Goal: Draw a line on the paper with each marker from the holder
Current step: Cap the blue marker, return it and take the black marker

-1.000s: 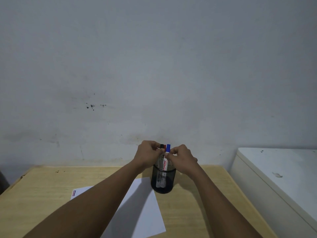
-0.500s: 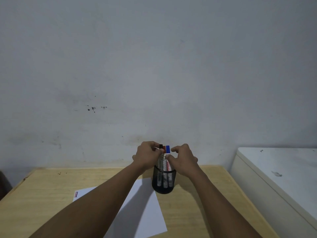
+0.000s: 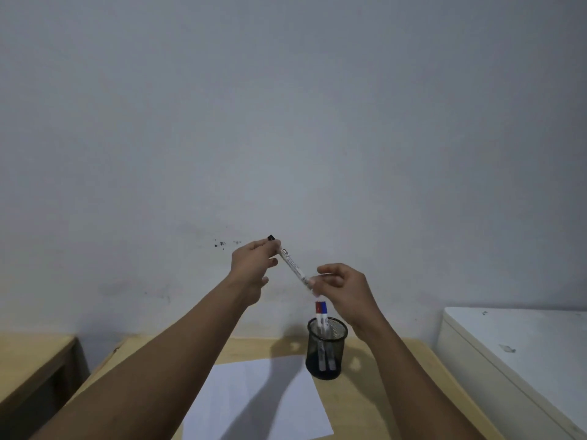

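While both hands are raised above the desk, one marker is held between them, clear of the holder.

Left hand (image 3: 252,265): fingers closed around the capped upper end of the black marker (image 3: 290,262), whose black cap pokes out just above the fingertips.

Right hand (image 3: 344,289): thumb and forefinger pinch the lower end of the same marker; the other fingers curl loosely.

Black marker: white barrel with dark print, tilted, running down and to the right from the left hand's grip to the right hand's pinch; the very tip is hidden by the right fingers.

Holder (image 3: 327,349): black mesh cup standing upright on the desk, directly below the right hand's pinch and well apart from it.

Red marker (image 3: 318,308): standing in the holder, its cap up, just under the lower end of the held marker.

Blue marker (image 3: 323,308): touching the red one on its right side, also standing in the holder.

Paper (image 3: 254,401): white sheet flat on the desk, below both grips, its far right corner just beside the holder's base; arm shadows fall across it.

Desk (image 3: 374,392): light wood, beneath everything.

White cabinet (image 3: 521,344): far right of the right forearm.
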The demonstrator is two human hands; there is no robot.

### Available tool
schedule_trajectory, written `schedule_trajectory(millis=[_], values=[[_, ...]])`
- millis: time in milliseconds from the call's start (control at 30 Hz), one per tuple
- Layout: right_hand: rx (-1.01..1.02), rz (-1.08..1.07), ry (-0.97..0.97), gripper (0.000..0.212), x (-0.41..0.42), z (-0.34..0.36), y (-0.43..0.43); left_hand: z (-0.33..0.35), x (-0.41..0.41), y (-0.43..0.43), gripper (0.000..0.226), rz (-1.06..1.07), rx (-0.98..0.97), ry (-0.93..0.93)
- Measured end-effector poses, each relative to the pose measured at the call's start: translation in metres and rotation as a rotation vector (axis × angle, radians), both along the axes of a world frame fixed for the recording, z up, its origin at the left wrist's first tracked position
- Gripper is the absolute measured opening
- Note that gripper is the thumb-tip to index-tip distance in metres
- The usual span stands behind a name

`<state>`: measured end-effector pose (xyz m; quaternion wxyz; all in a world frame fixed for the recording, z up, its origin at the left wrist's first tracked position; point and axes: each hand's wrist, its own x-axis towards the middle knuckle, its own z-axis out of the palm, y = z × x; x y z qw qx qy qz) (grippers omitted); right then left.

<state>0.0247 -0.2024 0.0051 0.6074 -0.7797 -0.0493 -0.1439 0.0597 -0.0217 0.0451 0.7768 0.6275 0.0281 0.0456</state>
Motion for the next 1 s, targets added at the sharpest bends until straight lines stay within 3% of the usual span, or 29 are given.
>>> schedule_trajectory(millis=[100, 300, 367, 467, 567, 700, 767, 867, 933, 1000], values=[[0.021, 0.017, -0.021, 0.031, -0.017, 0.017, 0.018, 0.018, -0.022, 0.017, 0.007, -0.03, -0.059, 0.014], [0.86, 0.161, 0.032, 0.024, -0.041, 0.046, 0.048, 0.038, -0.059, 0.042, 0.016, -0.084, -0.172, 0.009], [1.021, 0.291, 0.001, 0.023, -0.049, 0.053, 0.061, 0.039, -0.072, 0.045, 0.021, -0.107, -0.21, -0.003], [0.967, 0.369, -0.028, 0.016, -0.063, 0.062, 0.081, 0.039, -0.09, 0.045, 0.029, -0.178, -0.173, -0.031], [0.767, 0.314, -0.044, 0.011, -0.075, 0.071, 0.096, 0.04, -0.106, 0.047, 0.032, -0.14, 0.038, -0.163], [0.562, 0.247, -0.088, 0.004, -0.082, 0.081, 0.096, 0.039, -0.111, 0.064, 0.037, 0.097, 0.565, -0.516], [0.489, 0.269, -0.086, 0.007, -0.085, 0.083, 0.093, 0.039, -0.111, 0.074, 0.034, 0.18, 0.926, -0.613], [0.467, 0.312, -0.068, 0.013, -0.087, 0.081, 0.094, 0.04, -0.114, 0.081, 0.036, 0.191, 1.225, -0.742], [0.488, 0.348, -0.061, 0.015, -0.086, 0.077, 0.096, 0.038, -0.114, 0.085, 0.04, 0.196, 1.269, -0.786], [0.478, 0.377, -0.073, 0.014, -0.085, 0.073, 0.096, 0.033, -0.112, 0.089, 0.045, 0.137, 1.179, -0.747]])
